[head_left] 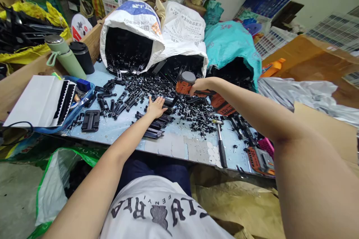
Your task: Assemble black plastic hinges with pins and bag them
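Note:
My right hand (204,83) is wrapped round the handle of an orange and black cordless drill (183,87). Its dark tip points down and left toward a row of long black plastic parts (153,133). My left hand (156,109) lies on that row with fingers spread, pressing or resting on the upper parts. Between the hands, the exact contact of the drill tip is too small to make out. Loose screws with black heads (193,114) are heaped below and beside the drill. A hammer (221,145) lies to the right of them.
Two white sacks (131,16) (183,26) and a teal sack (232,41) open onto the table's back, full of black parts. A blue bin (67,119), green bottle (67,56) and black cup (82,58) stand left. A spare battery (259,161) sits at the front right edge.

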`<state>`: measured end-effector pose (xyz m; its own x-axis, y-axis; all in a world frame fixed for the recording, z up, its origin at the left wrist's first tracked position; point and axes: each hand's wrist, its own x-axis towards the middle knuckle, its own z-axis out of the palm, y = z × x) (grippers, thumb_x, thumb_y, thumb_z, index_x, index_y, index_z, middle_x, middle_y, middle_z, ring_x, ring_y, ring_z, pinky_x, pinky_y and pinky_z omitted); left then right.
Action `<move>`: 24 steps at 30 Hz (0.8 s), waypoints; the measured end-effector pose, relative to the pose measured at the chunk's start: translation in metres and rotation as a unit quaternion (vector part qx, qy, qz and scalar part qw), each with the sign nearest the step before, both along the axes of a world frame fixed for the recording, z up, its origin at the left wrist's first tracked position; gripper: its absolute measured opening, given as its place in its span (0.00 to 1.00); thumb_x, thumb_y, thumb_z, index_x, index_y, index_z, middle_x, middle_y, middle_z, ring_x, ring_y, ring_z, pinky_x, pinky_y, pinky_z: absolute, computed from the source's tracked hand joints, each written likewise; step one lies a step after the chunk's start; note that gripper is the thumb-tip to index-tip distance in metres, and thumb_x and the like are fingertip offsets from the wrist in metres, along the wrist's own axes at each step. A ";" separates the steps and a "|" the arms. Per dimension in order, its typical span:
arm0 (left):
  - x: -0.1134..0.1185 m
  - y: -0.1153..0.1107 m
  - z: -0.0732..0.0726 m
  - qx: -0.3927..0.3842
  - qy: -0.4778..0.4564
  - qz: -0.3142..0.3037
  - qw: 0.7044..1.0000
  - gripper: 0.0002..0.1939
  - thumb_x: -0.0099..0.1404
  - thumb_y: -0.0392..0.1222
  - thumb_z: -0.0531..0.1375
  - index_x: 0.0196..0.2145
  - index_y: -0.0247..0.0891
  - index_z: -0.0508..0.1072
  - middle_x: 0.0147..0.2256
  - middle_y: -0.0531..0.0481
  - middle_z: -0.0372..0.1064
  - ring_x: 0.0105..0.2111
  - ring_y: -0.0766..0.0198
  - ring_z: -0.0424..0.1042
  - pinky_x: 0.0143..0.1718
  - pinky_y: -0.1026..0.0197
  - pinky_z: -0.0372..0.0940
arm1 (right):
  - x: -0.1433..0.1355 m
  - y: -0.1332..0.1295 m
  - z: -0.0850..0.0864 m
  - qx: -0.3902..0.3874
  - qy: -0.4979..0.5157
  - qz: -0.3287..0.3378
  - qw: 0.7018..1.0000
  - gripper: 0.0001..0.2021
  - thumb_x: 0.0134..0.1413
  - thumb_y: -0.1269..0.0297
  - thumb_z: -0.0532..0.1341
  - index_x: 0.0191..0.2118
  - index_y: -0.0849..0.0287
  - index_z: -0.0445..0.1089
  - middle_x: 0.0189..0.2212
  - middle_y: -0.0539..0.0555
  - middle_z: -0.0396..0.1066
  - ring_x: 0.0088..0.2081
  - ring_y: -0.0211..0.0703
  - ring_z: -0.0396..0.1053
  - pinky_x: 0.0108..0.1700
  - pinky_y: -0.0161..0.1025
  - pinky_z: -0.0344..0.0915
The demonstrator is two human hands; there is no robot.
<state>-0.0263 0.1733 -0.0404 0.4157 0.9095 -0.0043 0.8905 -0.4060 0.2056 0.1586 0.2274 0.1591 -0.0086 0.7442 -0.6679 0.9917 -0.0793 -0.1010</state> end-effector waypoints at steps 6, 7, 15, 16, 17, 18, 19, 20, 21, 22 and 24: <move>0.002 -0.001 -0.005 0.015 0.004 0.001 1.000 0.30 0.69 0.52 0.37 0.63 0.34 0.48 0.64 0.46 0.38 0.64 0.57 0.38 0.59 0.33 0.24 | -0.003 0.001 -0.005 0.003 -0.029 0.047 0.998 0.05 0.41 0.68 0.60 0.23 0.66 0.66 0.16 0.54 0.63 0.20 0.40 0.64 0.24 0.36 0.62; 0.002 -0.001 -0.005 0.015 0.005 0.003 1.000 0.30 0.69 0.52 0.37 0.63 0.34 0.48 0.64 0.46 0.38 0.64 0.57 0.37 0.59 0.33 0.24 | -0.006 -0.003 -0.003 0.013 -0.040 0.065 0.997 0.05 0.40 0.68 0.60 0.23 0.66 0.67 0.16 0.54 0.64 0.21 0.41 0.64 0.24 0.36 0.62; 0.001 -0.004 -0.004 0.033 -0.008 0.002 0.999 0.30 0.69 0.50 0.38 0.63 0.33 0.48 0.64 0.44 0.40 0.64 0.56 0.39 0.58 0.32 0.24 | -0.014 -0.040 0.006 -0.009 -0.023 0.111 0.994 0.08 0.39 0.66 0.62 0.29 0.65 0.69 0.17 0.53 0.64 0.20 0.38 0.63 0.21 0.34 0.59; 0.001 -0.004 -0.003 0.035 -0.011 0.002 0.999 0.29 0.69 0.50 0.38 0.63 0.33 0.48 0.64 0.43 0.40 0.64 0.56 0.39 0.58 0.32 0.24 | -0.015 -0.041 0.004 -0.013 -0.022 0.111 0.994 0.09 0.39 0.67 0.61 0.30 0.65 0.69 0.17 0.52 0.64 0.20 0.38 0.63 0.21 0.34 0.59; 0.001 -0.004 -0.002 0.035 -0.013 0.001 0.999 0.29 0.69 0.50 0.38 0.63 0.33 0.49 0.64 0.43 0.40 0.64 0.55 0.39 0.58 0.33 0.24 | -0.017 -0.043 0.003 -0.015 -0.026 0.112 0.993 0.09 0.40 0.67 0.61 0.31 0.66 0.69 0.17 0.51 0.63 0.19 0.38 0.63 0.21 0.34 0.59; 0.001 -0.004 0.000 0.031 -0.012 0.000 0.999 0.29 0.69 0.49 0.38 0.63 0.34 0.49 0.64 0.43 0.40 0.64 0.55 0.39 0.58 0.32 0.24 | -0.020 -0.044 0.002 -0.014 -0.033 0.112 0.993 0.10 0.40 0.68 0.61 0.32 0.66 0.69 0.17 0.51 0.63 0.19 0.38 0.63 0.21 0.34 0.58; 0.001 -0.004 0.002 0.026 -0.010 0.000 1.000 0.29 0.69 0.49 0.38 0.63 0.34 0.49 0.64 0.43 0.40 0.64 0.55 0.39 0.58 0.32 0.24 | -0.023 -0.046 0.002 -0.006 -0.043 0.115 0.992 0.10 0.40 0.68 0.61 0.32 0.66 0.69 0.17 0.51 0.63 0.19 0.37 0.62 0.21 0.33 0.58; 0.001 -0.005 0.005 0.022 -0.007 0.000 1.000 0.28 0.69 0.48 0.39 0.63 0.34 0.49 0.64 0.43 0.40 0.64 0.55 0.39 0.58 0.32 0.23 | -0.026 -0.048 0.003 0.005 -0.055 0.123 0.991 0.10 0.39 0.68 0.61 0.32 0.65 0.69 0.16 0.50 0.63 0.19 0.37 0.62 0.21 0.33 0.58; 0.000 -0.008 0.008 0.020 -0.004 -0.001 1.000 0.28 0.69 0.48 0.39 0.63 0.34 0.50 0.64 0.43 0.40 0.64 0.55 0.39 0.58 0.31 0.23 | -0.029 -0.051 0.004 0.015 -0.070 0.134 0.988 0.09 0.39 0.68 0.61 0.31 0.65 0.69 0.16 0.50 0.63 0.19 0.37 0.62 0.22 0.33 0.58; 0.000 -0.013 0.012 0.020 -0.002 -0.005 1.000 0.28 0.69 0.48 0.40 0.62 0.34 0.51 0.64 0.42 0.40 0.64 0.54 0.39 0.57 0.31 0.23 | -0.032 -0.055 0.006 0.026 -0.087 0.151 0.984 0.08 0.39 0.67 0.62 0.30 0.65 0.69 0.16 0.51 0.62 0.20 0.37 0.62 0.23 0.33 0.57; -0.003 -0.027 0.018 0.023 -0.007 -0.025 0.999 0.27 0.69 0.47 0.40 0.62 0.32 0.53 0.63 0.42 0.42 0.64 0.55 0.39 0.59 0.33 0.25 | -0.034 -0.064 0.010 0.042 -0.111 0.189 0.975 0.07 0.39 0.65 0.62 0.27 0.64 0.69 0.16 0.52 0.62 0.21 0.39 0.63 0.24 0.34 0.57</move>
<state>-0.0291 0.1462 -0.0229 0.4607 0.8865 0.0438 0.8656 -0.4597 0.1986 0.1247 0.1633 0.1694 -0.1545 0.7685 -0.6209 0.9469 0.2946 0.1290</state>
